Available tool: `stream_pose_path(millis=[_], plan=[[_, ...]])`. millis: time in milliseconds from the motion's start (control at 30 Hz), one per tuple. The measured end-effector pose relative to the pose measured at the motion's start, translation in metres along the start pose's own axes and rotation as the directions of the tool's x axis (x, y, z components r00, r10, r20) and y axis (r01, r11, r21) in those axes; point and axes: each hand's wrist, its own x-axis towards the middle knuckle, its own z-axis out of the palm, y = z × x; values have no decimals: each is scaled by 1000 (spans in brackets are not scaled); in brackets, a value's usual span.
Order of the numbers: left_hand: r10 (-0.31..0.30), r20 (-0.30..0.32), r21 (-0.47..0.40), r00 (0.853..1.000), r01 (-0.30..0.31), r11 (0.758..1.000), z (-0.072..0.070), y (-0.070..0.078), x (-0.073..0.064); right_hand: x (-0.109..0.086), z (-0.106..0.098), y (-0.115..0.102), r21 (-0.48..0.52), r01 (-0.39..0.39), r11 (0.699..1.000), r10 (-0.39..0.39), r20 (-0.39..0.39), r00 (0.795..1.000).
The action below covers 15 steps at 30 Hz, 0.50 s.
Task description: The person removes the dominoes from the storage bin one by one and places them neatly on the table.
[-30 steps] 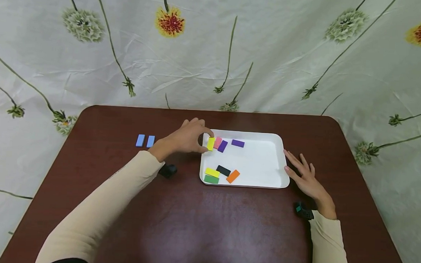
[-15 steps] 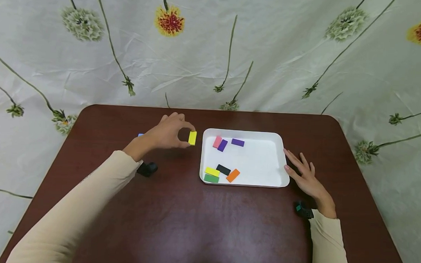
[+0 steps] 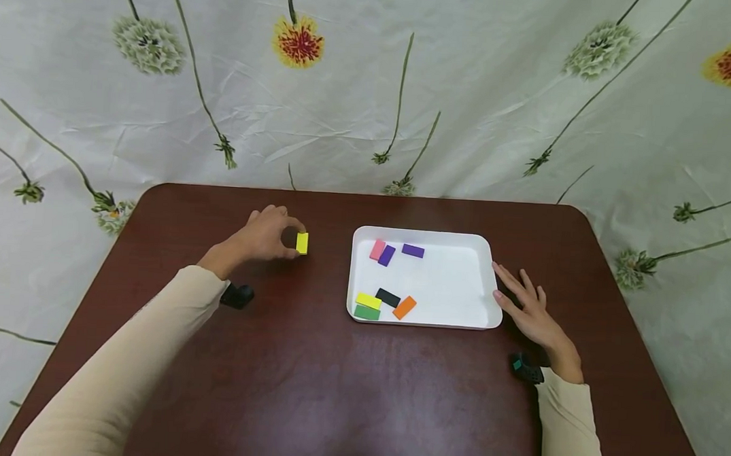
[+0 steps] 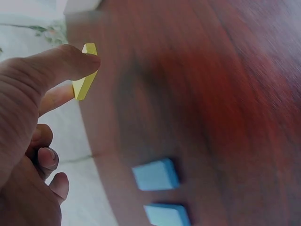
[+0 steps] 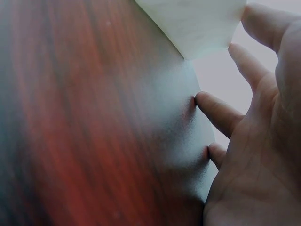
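Left hand (image 3: 261, 237): and you have it pinched, thumb on one side, a finger on the other, the remaining fingers curled clear.
Yellow block (image 3: 302, 243): here it is at your fingertips, over the dark table (image 3: 346, 390), left of the tray and well apart from it.
Handling: it looks light and rigid, hardly fragile; those smooth faces could slide or twist under an off-centre pinch.
Where to hold: opposite edges, mid-span, with just a light squeeze, I'd judge.
Blue blocks (image 4: 155, 175): a pair on the table below, seen past your left hand in the wrist view.
Right hand (image 3: 536, 320): fingers spread, gripping nothing, fingertips against the tray's right edge.
White tray (image 3: 455, 279): pink block (image 3: 377, 249) and purple blocks (image 3: 413, 250) at the far side; black block (image 3: 388, 298), orange block (image 3: 405, 307), second yellow block (image 3: 368, 300) and green block (image 3: 366, 312) nearer you.
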Motion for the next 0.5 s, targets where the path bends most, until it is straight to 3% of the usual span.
stream_pose_path(millis=[233,500], plan=[[-55,10,20,998,55,998,8,-20,-4,1,0,-1,-6,-3,1000,3,4,1000],[-72,7,31,997,71,997,11,-30,-6,0,0,-2,-9,-12,1000,12,3,1000]])
